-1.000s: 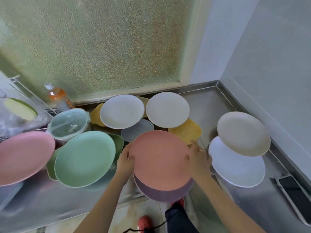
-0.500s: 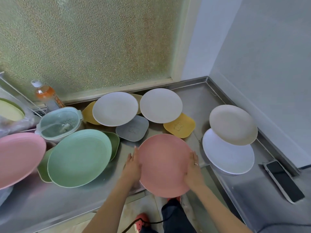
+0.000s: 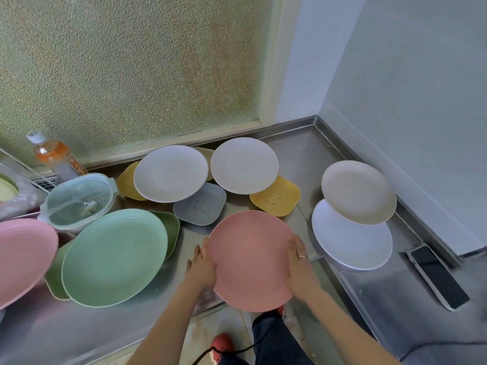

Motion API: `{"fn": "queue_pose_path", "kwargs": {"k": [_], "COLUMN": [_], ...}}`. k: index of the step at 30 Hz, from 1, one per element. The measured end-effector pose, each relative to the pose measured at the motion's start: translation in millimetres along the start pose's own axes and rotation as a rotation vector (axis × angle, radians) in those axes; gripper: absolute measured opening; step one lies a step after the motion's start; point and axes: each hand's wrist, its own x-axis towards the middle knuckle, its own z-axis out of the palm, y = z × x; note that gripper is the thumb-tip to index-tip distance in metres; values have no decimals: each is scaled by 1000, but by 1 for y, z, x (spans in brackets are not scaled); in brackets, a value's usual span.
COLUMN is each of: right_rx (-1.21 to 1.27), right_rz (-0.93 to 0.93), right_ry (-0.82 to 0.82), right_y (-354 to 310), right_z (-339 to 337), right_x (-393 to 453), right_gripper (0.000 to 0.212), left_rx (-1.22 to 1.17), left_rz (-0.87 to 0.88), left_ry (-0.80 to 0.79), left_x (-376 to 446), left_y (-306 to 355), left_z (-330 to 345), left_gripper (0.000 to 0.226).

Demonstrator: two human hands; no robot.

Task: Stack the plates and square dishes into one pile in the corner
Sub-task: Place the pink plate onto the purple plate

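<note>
Two bare hands hold a round salmon-pink plate point(image 3: 250, 259) by its opposite rims, over the front edge of the stainless-steel surface point(image 3: 303, 151). The left hand point(image 3: 201, 264) presses flat against the plate's left rim, fingers point(image 3: 196, 252) pointing away from the body and close together; the right hand point(image 3: 300, 262) does likewise on the right rim, a ring on one finger. Whether the plate rests on the steel or hangs just above it cannot be told.

Behind the plate lie a grey square dish point(image 3: 201, 205) and a mustard-yellow square dish point(image 3: 276, 197) with an embossed figure. Farther back, a pale grey round plate point(image 3: 171, 173) overlaps another yellow square dish point(image 3: 126, 181) at its left, and a second pale round plate point(image 3: 243, 164) overlaps the mustard dish's rear edge. To the right, near the wall, a beige round plate point(image 3: 358, 192) lies tilted on a white round plate point(image 3: 353, 242). A dark smartphone point(image 3: 438, 275) lies just beside that pair, at the surface's right rim.

At the left, a large mint-green round plate point(image 3: 113, 256) sits on an olive-green square dish point(image 3: 171, 230). A pink round plate point(image 3: 23, 256) shows at the left border. A pale blue strainer basket point(image 3: 79, 200) stands behind the mint plate, and an orange drink bottle point(image 3: 52, 154) stands by the frosted window point(image 3: 131, 61).
</note>
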Motion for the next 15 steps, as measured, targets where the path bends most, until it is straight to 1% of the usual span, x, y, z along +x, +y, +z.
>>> {"fn": "queue_pose_path", "kwargs": {"k": [2,6,11,13,15], "right_rx": [-18,26,39,115,208], "right_rz": [-11,1,-7,-16,-18], "right_ry": [-6,-5,-7,3,55], "right_y": [1,1,5,6,9], "right_z": [-2,-9,-12,-13,-11], "right_x": [2,4,5,3,1], "right_gripper": [75,71,70,71,69], "left_rx": [-31,-129,-7,-57,-207], "left_rz": [-9,-7,-20,-10,2], "left_ry": [-17,3,-45,-47,-41], "left_x": [3,2,0,2,1], "left_y": [-3,-4,-1,-2,-3], "left_z": [1,4,-3,-3,-5], "left_gripper": [68,63,68,67,61]}}
